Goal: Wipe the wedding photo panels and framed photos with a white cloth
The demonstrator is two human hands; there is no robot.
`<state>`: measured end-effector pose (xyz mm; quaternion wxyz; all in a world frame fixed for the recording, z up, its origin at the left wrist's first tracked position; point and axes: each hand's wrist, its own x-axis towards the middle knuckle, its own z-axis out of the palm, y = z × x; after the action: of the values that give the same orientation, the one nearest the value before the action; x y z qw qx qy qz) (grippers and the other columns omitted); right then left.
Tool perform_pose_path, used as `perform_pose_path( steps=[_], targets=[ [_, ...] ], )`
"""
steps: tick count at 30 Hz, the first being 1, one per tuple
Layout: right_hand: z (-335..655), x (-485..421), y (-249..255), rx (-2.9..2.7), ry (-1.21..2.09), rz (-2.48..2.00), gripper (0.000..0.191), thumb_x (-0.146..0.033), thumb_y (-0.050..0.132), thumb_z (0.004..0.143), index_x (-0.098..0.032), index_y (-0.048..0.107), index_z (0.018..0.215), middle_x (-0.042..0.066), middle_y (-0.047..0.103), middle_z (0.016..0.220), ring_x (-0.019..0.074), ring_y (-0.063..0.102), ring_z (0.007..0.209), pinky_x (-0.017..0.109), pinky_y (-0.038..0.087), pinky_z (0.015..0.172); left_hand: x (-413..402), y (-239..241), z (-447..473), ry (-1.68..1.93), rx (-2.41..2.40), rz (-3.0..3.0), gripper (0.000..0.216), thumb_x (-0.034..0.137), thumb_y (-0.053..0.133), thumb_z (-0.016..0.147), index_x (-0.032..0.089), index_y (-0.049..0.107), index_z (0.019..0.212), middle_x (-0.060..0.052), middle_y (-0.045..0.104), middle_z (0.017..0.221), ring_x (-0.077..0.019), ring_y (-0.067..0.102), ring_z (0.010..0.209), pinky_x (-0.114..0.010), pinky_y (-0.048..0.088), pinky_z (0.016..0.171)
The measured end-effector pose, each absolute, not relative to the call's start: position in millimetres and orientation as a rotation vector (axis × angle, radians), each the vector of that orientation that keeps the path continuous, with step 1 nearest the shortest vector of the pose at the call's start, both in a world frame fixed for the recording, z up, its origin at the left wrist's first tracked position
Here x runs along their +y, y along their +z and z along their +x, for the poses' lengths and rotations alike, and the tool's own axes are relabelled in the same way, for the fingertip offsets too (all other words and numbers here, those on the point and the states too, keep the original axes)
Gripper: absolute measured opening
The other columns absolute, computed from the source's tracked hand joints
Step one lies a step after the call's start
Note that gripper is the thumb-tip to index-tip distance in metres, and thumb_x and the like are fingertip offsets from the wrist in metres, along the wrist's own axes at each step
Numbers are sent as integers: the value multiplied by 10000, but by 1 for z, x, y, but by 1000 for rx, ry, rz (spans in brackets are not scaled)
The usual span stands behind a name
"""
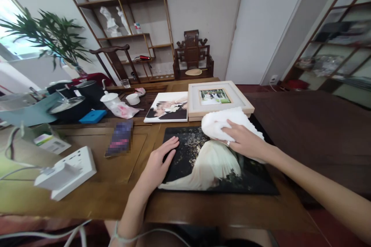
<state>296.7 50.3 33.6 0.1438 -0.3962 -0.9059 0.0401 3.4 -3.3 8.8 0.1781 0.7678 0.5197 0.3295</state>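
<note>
A dark photo panel (199, 177) with a pale flowing dress on it lies flat on the wooden table. My left hand (160, 158) rests on its left edge, fingers stretched out and holding nothing. Near the panel's upper right, my right hand (243, 139) grips a bunched white towel (223, 117) pressed against the surface; a ring shows on one finger. The towel covers the panel's upper right corner. Just behind stands a light wooden picture frame (249, 104) with a small photo inside. A white-edged photo panel (171, 104) lies to its left.
To the left, a white power strip (78, 170) with a plugged-in adapter sits on the wooden table (136, 197), near a blurred purple item (120, 139). Farther back are a blue box (92, 116), a white teapot (111, 99) and dark pots (69, 108). A wooden chair (193, 56) stands behind.
</note>
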Motion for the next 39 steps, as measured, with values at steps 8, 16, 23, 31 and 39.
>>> perform_pose_path(
  steps=[8, 16, 23, 31, 39],
  targets=[
    [280, -27, 31, -2730, 230, -946, 328, -39, 501, 612, -151, 671, 870, 186, 459, 1404, 322, 290, 1367, 585, 188, 1111, -2, 6, 5, 963, 1501, 2166, 323, 255, 447, 918, 129, 661, 1125, -108, 613, 1286, -210, 552, 1226, -405, 402, 1076],
    [272, -56, 38, -2799, 435, -753, 303, -87, 564, 626, -201, 693, 875, 102, 456, 1423, 306, 344, 1344, 539, 217, 1121, -3, 6, 3, 942, 1490, 2193, 333, 244, 442, 919, 122, 650, 1149, -105, 604, 1298, -201, 540, 1239, -381, 398, 1080],
    [268, 37, 37, -2632, 176, -1182, 390, -114, 486, 744, -126, 635, 1104, 185, 605, 1233, 348, 528, 1170, 540, 413, 969, -4, 6, 3, 952, 1478, 2181, 326, 247, 441, 922, 131, 652, 1142, -103, 620, 1280, -202, 544, 1235, -390, 406, 1075],
    [259, 23, 36, -2663, 214, -1121, 371, -65, 490, 692, -94, 645, 1028, 233, 484, 1366, 326, 321, 1352, 560, 245, 1089, -2, 5, 3, 970, 1481, 2193, 321, 240, 445, 920, 123, 654, 1135, -113, 615, 1284, -206, 547, 1231, -372, 410, 1072],
    [242, -67, 25, -2792, 362, -671, 229, -121, 543, 743, -172, 706, 895, 123, 454, 1416, 369, 263, 1362, 648, 163, 1089, -1, 3, 3, 957, 1481, 2188, 317, 238, 438, 923, 155, 640, 1152, -93, 604, 1302, -195, 527, 1251, -394, 396, 1082]
  ],
)
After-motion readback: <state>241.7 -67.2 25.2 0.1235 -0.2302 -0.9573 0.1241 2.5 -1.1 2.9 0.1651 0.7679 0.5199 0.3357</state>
